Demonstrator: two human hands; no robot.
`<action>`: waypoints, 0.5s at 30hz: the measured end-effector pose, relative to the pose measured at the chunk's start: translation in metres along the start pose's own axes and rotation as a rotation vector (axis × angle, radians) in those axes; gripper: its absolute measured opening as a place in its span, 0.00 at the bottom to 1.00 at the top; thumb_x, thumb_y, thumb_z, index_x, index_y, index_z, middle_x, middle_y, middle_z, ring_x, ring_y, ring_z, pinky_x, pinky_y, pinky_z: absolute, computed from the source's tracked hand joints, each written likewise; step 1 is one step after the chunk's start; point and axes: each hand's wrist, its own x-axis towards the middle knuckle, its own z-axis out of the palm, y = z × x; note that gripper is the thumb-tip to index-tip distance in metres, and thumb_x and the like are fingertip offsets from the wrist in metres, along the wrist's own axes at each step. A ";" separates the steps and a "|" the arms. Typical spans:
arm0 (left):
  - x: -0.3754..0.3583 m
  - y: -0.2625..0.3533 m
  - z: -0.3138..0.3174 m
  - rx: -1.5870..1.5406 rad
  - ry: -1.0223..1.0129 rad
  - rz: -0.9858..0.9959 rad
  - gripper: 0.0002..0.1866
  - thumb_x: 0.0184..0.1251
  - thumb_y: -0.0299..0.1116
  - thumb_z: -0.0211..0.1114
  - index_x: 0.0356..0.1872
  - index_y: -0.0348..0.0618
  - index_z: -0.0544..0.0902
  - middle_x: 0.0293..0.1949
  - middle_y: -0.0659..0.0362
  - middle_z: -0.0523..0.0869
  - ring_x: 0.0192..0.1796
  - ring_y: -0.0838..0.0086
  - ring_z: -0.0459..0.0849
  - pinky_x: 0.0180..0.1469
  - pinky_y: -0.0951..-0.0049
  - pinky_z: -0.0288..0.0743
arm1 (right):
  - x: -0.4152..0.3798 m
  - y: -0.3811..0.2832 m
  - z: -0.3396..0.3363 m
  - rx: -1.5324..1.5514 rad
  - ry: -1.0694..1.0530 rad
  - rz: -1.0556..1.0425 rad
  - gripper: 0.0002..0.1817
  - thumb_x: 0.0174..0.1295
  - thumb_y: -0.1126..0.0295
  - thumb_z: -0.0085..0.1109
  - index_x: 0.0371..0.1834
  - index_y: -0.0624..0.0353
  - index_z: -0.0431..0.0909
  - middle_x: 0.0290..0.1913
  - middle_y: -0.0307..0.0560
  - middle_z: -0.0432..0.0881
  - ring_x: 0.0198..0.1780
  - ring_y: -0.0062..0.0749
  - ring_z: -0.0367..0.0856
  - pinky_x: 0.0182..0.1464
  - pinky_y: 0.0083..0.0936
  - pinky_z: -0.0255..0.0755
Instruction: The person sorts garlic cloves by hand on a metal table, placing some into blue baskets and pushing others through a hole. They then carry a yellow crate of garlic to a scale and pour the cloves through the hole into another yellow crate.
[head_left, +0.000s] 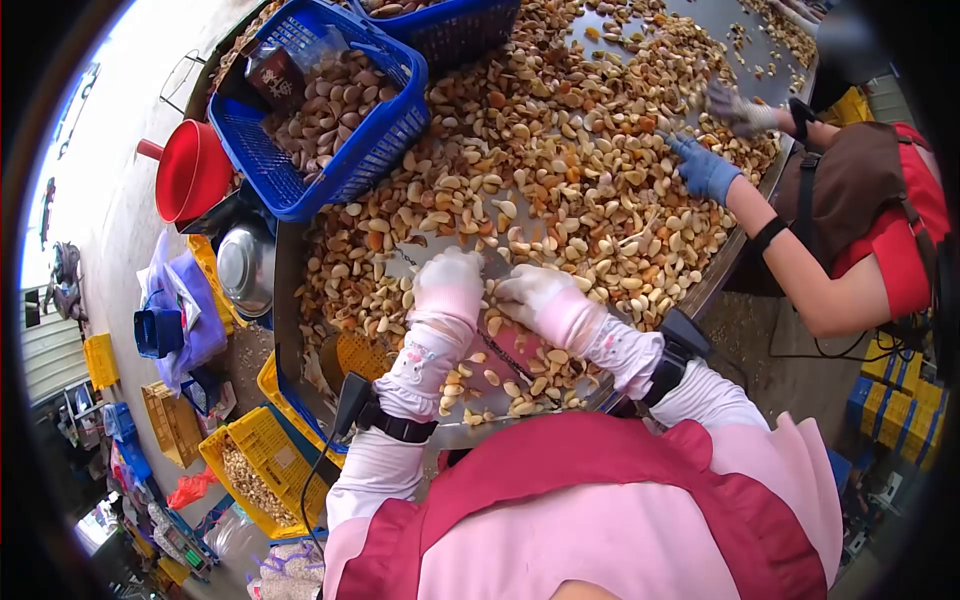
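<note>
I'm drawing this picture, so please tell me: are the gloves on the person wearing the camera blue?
No, the left hand and right hand are both in whitish gloves; another person wears the blue one.

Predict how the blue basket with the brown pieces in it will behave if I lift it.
The blue basket is probably fairly heavy, since brown pieces fill much of it. Its slotted walls look like plastic, so they may flex a little. The pieces lie loose, so tilting it would likely make them slide.
</note>
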 end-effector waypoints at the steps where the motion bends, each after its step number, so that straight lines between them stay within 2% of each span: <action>1: -0.003 -0.005 -0.004 0.002 -0.003 -0.003 0.11 0.62 0.32 0.70 0.46 0.52 0.89 0.44 0.53 0.88 0.44 0.58 0.88 0.50 0.60 0.83 | -0.005 0.003 -0.002 0.004 -0.002 -0.001 0.13 0.66 0.61 0.64 0.49 0.54 0.86 0.37 0.45 0.82 0.38 0.37 0.86 0.38 0.32 0.81; 3: -0.011 -0.016 -0.015 -0.488 -0.065 -0.075 0.07 0.66 0.29 0.66 0.42 0.47 0.89 0.40 0.54 0.89 0.43 0.57 0.89 0.44 0.65 0.83 | -0.010 0.007 -0.016 0.672 0.052 0.252 0.16 0.71 0.61 0.60 0.54 0.59 0.84 0.33 0.41 0.83 0.34 0.28 0.85 0.33 0.27 0.79; 4: -0.021 -0.010 -0.015 -0.996 -0.062 -0.100 0.07 0.62 0.28 0.69 0.41 0.44 0.89 0.37 0.53 0.89 0.40 0.58 0.88 0.43 0.67 0.82 | -0.004 -0.014 -0.051 0.889 -0.064 0.547 0.19 0.72 0.60 0.59 0.56 0.63 0.83 0.31 0.38 0.82 0.31 0.20 0.82 0.29 0.20 0.76; 5: -0.026 -0.008 -0.020 -0.995 -0.081 -0.106 0.07 0.62 0.28 0.69 0.41 0.44 0.89 0.37 0.53 0.89 0.40 0.58 0.88 0.43 0.67 0.82 | -0.006 -0.010 -0.048 1.162 -0.057 0.663 0.19 0.69 0.59 0.61 0.55 0.61 0.84 0.31 0.38 0.83 0.30 0.17 0.80 0.28 0.18 0.74; 7: -0.032 -0.006 -0.036 -0.885 0.265 -0.042 0.07 0.61 0.29 0.71 0.40 0.43 0.89 0.35 0.53 0.87 0.37 0.59 0.87 0.42 0.66 0.81 | -0.008 -0.003 -0.039 1.374 -0.125 0.706 0.16 0.68 0.61 0.61 0.52 0.60 0.85 0.32 0.36 0.83 0.30 0.18 0.80 0.28 0.17 0.73; 8: -0.037 -0.021 -0.028 -0.650 0.296 -0.086 0.07 0.61 0.30 0.71 0.39 0.44 0.89 0.33 0.53 0.86 0.36 0.59 0.86 0.42 0.65 0.80 | -0.004 -0.007 -0.048 1.204 -0.178 0.657 0.17 0.68 0.60 0.62 0.50 0.61 0.86 0.35 0.38 0.84 0.33 0.19 0.81 0.31 0.20 0.76; 9: -0.041 -0.034 -0.016 -0.632 0.153 -0.053 0.07 0.61 0.33 0.72 0.39 0.46 0.90 0.34 0.54 0.86 0.38 0.59 0.86 0.42 0.63 0.81 | -0.002 -0.012 -0.055 1.037 -0.222 0.609 0.18 0.68 0.58 0.62 0.49 0.63 0.86 0.39 0.41 0.85 0.35 0.20 0.81 0.34 0.23 0.79; 10: -0.045 -0.032 -0.007 -0.471 0.143 0.044 0.09 0.61 0.34 0.72 0.41 0.48 0.90 0.36 0.54 0.86 0.39 0.59 0.86 0.43 0.61 0.81 | 0.000 -0.008 -0.040 0.789 -0.133 0.404 0.12 0.67 0.64 0.61 0.41 0.62 0.87 0.39 0.46 0.85 0.38 0.28 0.85 0.37 0.29 0.81; 11: -0.051 -0.024 -0.002 -0.313 0.122 0.135 0.10 0.61 0.35 0.72 0.43 0.49 0.90 0.38 0.54 0.86 0.39 0.59 0.87 0.44 0.60 0.81 | -0.001 -0.003 -0.022 0.796 -0.136 0.409 0.12 0.67 0.64 0.61 0.41 0.62 0.87 0.39 0.46 0.85 0.38 0.28 0.85 0.37 0.29 0.81; 13: -0.052 -0.009 0.008 -0.042 0.066 0.130 0.10 0.62 0.37 0.70 0.44 0.52 0.87 0.40 0.55 0.84 0.44 0.58 0.85 0.45 0.57 0.80 | 0.003 -0.004 -0.003 -0.171 0.020 -0.082 0.07 0.63 0.69 0.61 0.31 0.60 0.81 0.30 0.45 0.79 0.35 0.35 0.86 0.33 0.32 0.80; 14: -0.050 -0.008 0.007 -0.036 0.055 0.081 0.09 0.62 0.37 0.69 0.42 0.51 0.86 0.40 0.55 0.84 0.43 0.57 0.86 0.44 0.57 0.80 | 0.001 -0.015 -0.004 -0.248 -0.045 -0.071 0.04 0.59 0.70 0.59 0.32 0.57 0.80 0.34 0.50 0.80 0.38 0.45 0.87 0.36 0.36 0.82; 15: -0.048 -0.005 0.007 -0.032 0.041 0.034 0.08 0.62 0.37 0.69 0.40 0.51 0.86 0.40 0.54 0.85 0.42 0.56 0.86 0.44 0.57 0.80 | 0.000 -0.020 -0.001 -0.248 -0.048 -0.068 0.04 0.59 0.70 0.59 0.32 0.57 0.80 0.34 0.50 0.80 0.38 0.45 0.87 0.36 0.36 0.82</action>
